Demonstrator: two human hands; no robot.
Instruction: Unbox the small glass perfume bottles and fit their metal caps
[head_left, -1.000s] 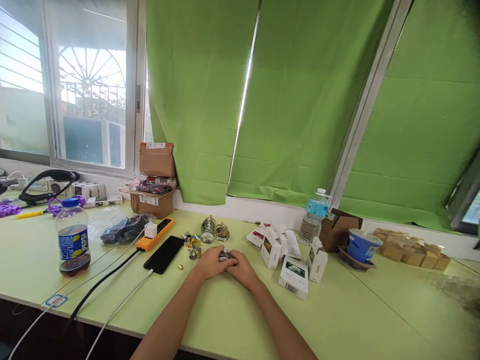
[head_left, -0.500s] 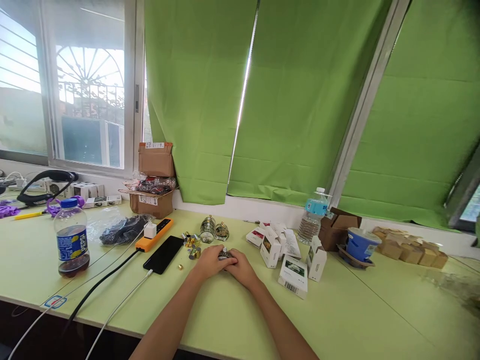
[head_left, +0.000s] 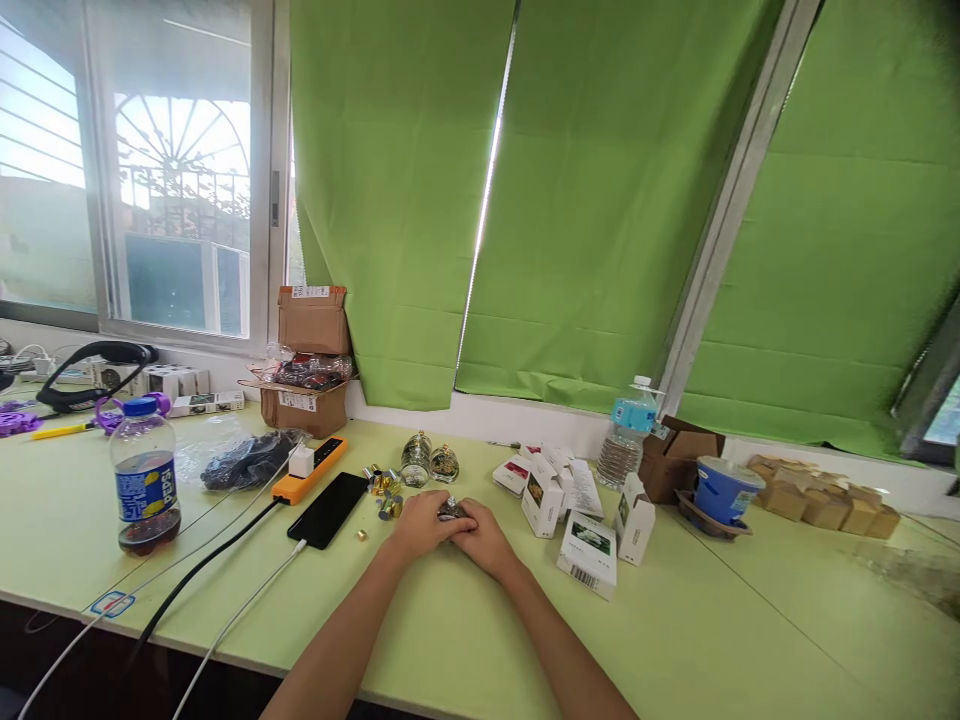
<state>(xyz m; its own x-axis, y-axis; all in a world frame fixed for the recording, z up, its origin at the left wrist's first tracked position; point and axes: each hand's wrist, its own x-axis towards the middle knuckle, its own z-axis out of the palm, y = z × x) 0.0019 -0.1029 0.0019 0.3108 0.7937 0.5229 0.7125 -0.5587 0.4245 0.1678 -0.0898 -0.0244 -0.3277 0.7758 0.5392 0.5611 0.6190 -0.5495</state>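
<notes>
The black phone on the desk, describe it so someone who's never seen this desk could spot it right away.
On the pale green table, look left of the person's left hand, beside the orange power strip. The black phone lies flat there with a white cable plugged into its near end. It is the only flat, glossy black slab; the strip next to it is orange.

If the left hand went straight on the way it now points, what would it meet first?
Probably the small boxes. The left hand points up and right across the small shiny item it holds with the right hand; depth is unclear.
</notes>
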